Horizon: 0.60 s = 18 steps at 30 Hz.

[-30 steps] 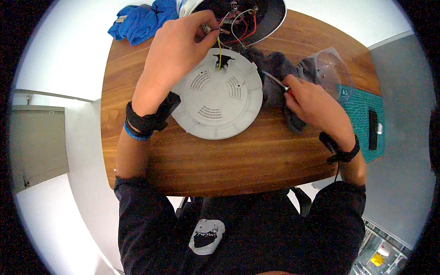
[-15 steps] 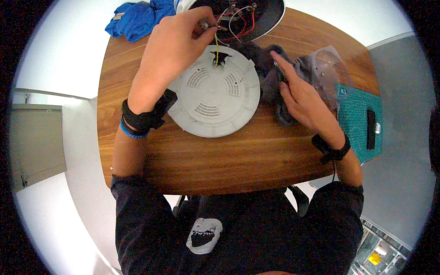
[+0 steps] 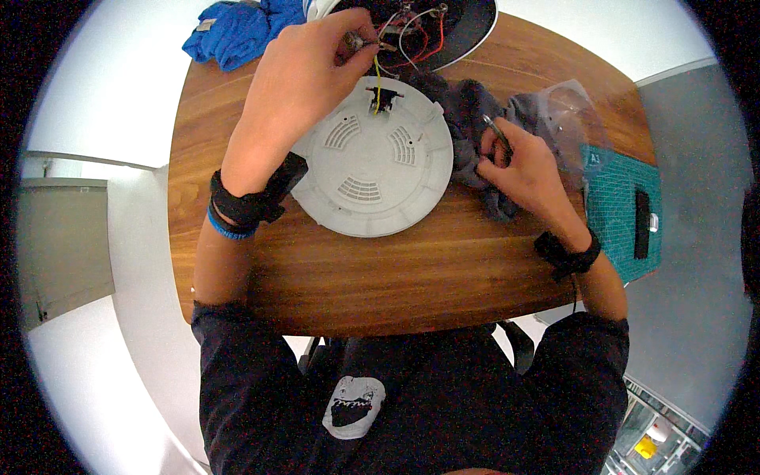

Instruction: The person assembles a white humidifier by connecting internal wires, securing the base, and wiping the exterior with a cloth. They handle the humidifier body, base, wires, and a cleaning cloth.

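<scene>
A round white plastic base cover [image 3: 360, 162] with vent slots lies on the table, a black socket [image 3: 382, 98] set in its far side. From the socket a yellow-green wire [image 3: 378, 85] runs up to my left hand [image 3: 305, 83], whose fingers are pinched around its end. A small metallic piece [image 3: 354, 41] shows between those fingers, its kind unclear. Beyond stands an opened round appliance body [image 3: 467, 39], dark inside, with red and white wires [image 3: 431, 47]. To the right, my right hand [image 3: 526, 162] is closed on a slim dark pen-like tool [image 3: 496, 131], above a dark grey cloth [image 3: 467, 103].
A blue cloth [image 3: 237, 36] sits at the far left of the wooden table [image 3: 412, 277]. On the right are a clear plastic bag [image 3: 571, 119] and a green cutting mat [image 3: 613, 214], with a black bar-shaped object [image 3: 642, 222] on it.
My right hand has gone from a pointing finger over the grey cloth to a closed grip on the slim tool, shifting slightly right and nearer. My left hand holds almost still.
</scene>
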Tool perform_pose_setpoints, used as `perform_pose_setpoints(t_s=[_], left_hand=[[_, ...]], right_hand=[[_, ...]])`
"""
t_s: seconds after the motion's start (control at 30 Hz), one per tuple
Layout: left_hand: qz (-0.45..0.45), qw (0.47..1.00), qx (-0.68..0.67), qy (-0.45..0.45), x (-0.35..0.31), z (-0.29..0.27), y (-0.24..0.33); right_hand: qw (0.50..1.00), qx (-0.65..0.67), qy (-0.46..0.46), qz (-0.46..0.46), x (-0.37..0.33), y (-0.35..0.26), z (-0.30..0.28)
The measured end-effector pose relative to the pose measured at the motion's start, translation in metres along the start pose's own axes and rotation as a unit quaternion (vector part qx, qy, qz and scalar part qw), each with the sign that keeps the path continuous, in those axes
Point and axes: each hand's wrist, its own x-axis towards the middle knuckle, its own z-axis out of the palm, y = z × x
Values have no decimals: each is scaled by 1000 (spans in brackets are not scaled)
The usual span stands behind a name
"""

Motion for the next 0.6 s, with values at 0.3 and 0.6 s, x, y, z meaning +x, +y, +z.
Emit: perform_pose_setpoints(t_s=[0.3,0.6], left_hand=[[14,999,17,25,1,5,-5],[8,999,4,33,0,5,-2]], right_hand=[[992,84,81,-44,-11,-17,-18],[974,187,85,-95,-4,-66,-48]])
